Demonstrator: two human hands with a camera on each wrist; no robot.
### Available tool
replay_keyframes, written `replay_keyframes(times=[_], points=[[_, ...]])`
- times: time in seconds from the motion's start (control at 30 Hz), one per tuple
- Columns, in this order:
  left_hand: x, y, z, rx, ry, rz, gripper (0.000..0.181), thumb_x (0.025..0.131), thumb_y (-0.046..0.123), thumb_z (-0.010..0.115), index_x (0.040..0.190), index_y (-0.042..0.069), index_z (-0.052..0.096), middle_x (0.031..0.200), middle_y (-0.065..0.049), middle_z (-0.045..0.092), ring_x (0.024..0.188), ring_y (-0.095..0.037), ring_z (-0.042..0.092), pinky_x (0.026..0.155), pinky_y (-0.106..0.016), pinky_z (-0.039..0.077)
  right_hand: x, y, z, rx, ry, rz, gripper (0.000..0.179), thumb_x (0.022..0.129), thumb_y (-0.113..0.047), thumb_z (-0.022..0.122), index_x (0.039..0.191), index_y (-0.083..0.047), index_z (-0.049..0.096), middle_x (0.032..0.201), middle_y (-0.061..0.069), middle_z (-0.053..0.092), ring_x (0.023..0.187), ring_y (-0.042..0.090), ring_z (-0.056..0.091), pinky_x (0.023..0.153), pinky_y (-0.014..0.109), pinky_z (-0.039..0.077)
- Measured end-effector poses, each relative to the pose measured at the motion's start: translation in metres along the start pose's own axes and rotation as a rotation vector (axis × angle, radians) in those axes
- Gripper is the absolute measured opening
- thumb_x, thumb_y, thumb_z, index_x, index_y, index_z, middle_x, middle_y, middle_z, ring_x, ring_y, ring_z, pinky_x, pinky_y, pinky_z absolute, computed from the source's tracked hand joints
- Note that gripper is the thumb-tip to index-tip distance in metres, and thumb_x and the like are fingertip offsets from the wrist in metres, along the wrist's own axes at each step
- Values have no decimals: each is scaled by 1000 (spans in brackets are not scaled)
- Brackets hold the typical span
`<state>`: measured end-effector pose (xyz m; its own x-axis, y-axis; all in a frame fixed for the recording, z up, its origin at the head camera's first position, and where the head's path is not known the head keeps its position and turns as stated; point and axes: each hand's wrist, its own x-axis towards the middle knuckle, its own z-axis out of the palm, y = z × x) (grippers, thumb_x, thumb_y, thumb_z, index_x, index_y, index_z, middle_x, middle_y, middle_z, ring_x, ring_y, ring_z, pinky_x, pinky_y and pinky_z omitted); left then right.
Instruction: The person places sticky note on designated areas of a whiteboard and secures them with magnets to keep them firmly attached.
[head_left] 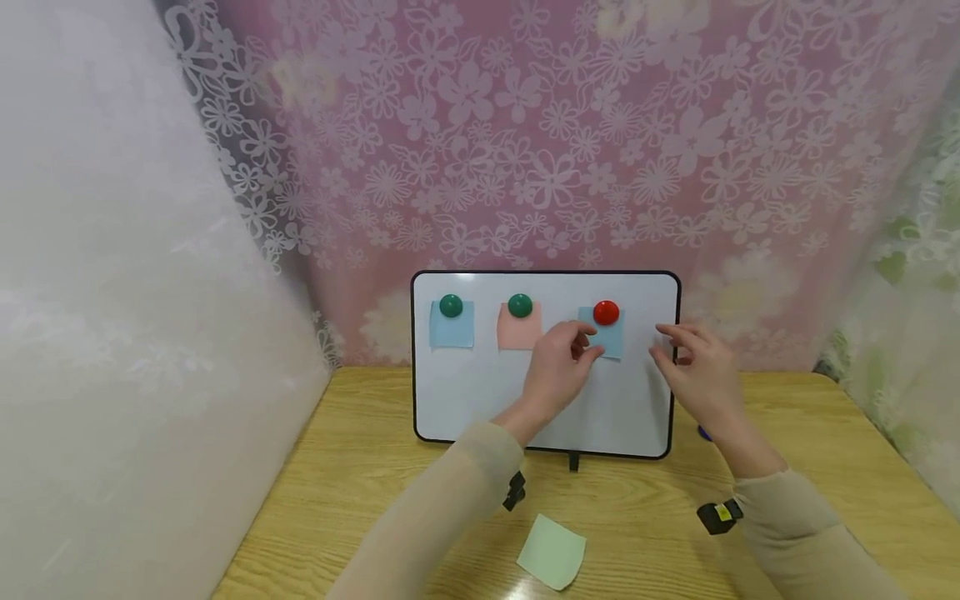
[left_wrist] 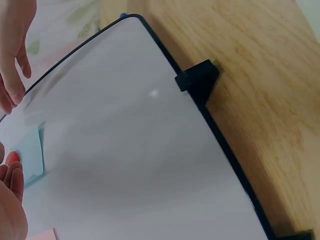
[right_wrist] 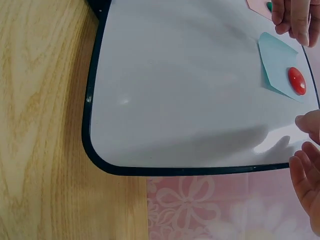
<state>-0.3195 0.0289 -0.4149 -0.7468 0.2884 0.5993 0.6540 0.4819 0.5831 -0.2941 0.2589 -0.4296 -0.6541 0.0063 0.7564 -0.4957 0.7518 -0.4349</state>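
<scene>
A whiteboard (head_left: 487, 400) with a black rim stands on the table. On its right side hangs a light blue sticky note (head_left: 613, 343) under a round red magnet (head_left: 606, 312). My left hand (head_left: 558, 362) is in front of that note's left edge, thumb and fingers apart with nothing between them. By the board's right rim, my right hand (head_left: 705, 375) has its thumb and forefinger spread and holds nothing. In the right wrist view, the red magnet (right_wrist: 297, 81) sits at the upper part of the blue note (right_wrist: 276, 62), between the two hands.
Green magnets hold another blue note (head_left: 452, 329) and a pink note (head_left: 517, 332) on the board. A pale green note (head_left: 552, 552) lies on the wooden table (head_left: 360, 467) in front. A blue round object (head_left: 704, 432) is partly hidden behind my right wrist.
</scene>
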Motion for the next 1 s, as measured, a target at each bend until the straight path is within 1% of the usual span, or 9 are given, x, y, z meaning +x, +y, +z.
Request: replay_keyframes(times=[0.2,0.33,0.47,0.53,0.7,0.73,0.8,0.87,1.0], points=[[-16,-2,5,-15,-39,32,24,100,15,79,120,2,73,96,-1,68,82,-5,59,76,-7,48,-9,5,0,-2,-26,40,33,89,-5,87,120,1,78,112,20,72,82,38,73,73,-1,38],[-28,-4,7,-48,-84,45,24,100,15,79,119,3,74,96,0,67,83,-2,59,77,-8,49,-15,8,-1,15,-42,68,32,90,-5,86,121,1,78,115,21,72,88,39,72,73,-2,38],[-43,-6,7,-85,-139,51,24,100,14,79,120,2,74,97,1,68,83,0,60,77,-9,51,-22,12,-4,48,-64,91,31,91,-3,85,121,2,78,118,22,71,94,37,70,73,0,42],[-51,-7,7,-105,-165,53,24,100,14,79,120,2,74,98,0,68,84,0,61,78,-10,51,-26,15,-7,61,-78,102,31,91,-2,84,121,2,78,119,21,71,96,30,68,73,1,44],[-67,-16,9,-118,-212,73,24,100,15,79,120,3,74,99,0,69,85,1,63,78,-11,53,-37,24,-14,67,-98,114,31,92,-2,84,123,-2,79,120,17,72,97,-3,59,74,2,45],[-70,-18,9,-116,-221,75,25,100,16,80,120,3,74,99,0,70,85,2,63,78,-11,53,-39,26,-15,66,-102,117,32,93,-2,84,124,-2,79,120,17,72,96,-7,58,74,1,45],[-77,-24,9,-121,-244,72,24,100,16,80,120,3,74,98,1,71,84,2,63,77,-11,53,-43,30,-18,67,-111,117,32,93,-3,83,124,-2,78,119,19,72,96,-10,56,74,2,45],[-83,-29,9,-128,-275,59,24,100,17,79,119,4,75,98,1,72,84,3,63,77,-11,53,-47,32,-20,65,-122,120,32,93,-2,83,125,-1,77,118,20,72,95,-9,57,73,2,46],[-94,-37,7,-153,-364,11,23,102,21,78,119,5,76,102,2,74,85,5,62,75,-12,53,-54,38,-24,71,-148,134,31,94,-2,81,125,1,77,117,21,72,94,-6,60,73,3,46]])
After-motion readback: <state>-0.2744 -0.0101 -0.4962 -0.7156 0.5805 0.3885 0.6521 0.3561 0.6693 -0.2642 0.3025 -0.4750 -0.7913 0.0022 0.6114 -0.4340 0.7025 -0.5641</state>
